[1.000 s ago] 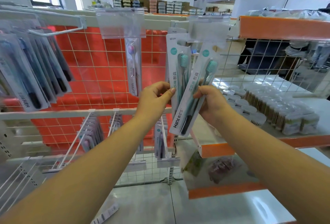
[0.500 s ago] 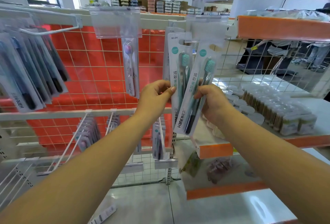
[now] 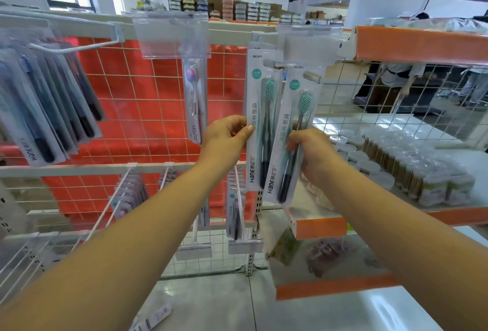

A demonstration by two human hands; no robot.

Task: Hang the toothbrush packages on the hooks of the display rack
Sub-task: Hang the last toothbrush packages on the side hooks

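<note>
Two white Hane toothbrush packages with teal-bristled brushes hang side by side in front of the red wire grid. My left hand (image 3: 227, 137) pinches the left edge of the hanging package (image 3: 257, 108), whose top sits on a hook (image 3: 272, 62) under a clear price tag holder (image 3: 309, 42). My right hand (image 3: 313, 155) grips the second package (image 3: 289, 140) at its middle. That package tilts, its top just below the same clear holder. Whether its hole is on the hook I cannot tell.
A pink toothbrush package (image 3: 195, 103) hangs at centre; several dark ones (image 3: 45, 108) hang at left. Lower hooks (image 3: 124, 190) carry more packages. Orange-edged shelves (image 3: 422, 45) stand right, with cotton swab tubs (image 3: 412, 164) stacked. A person (image 3: 398, 77) stands behind the wire grid.
Both hands and both packages rose slightly toward the hook. The right-hand package has become more upright and its top is closer under the clear holder.
</note>
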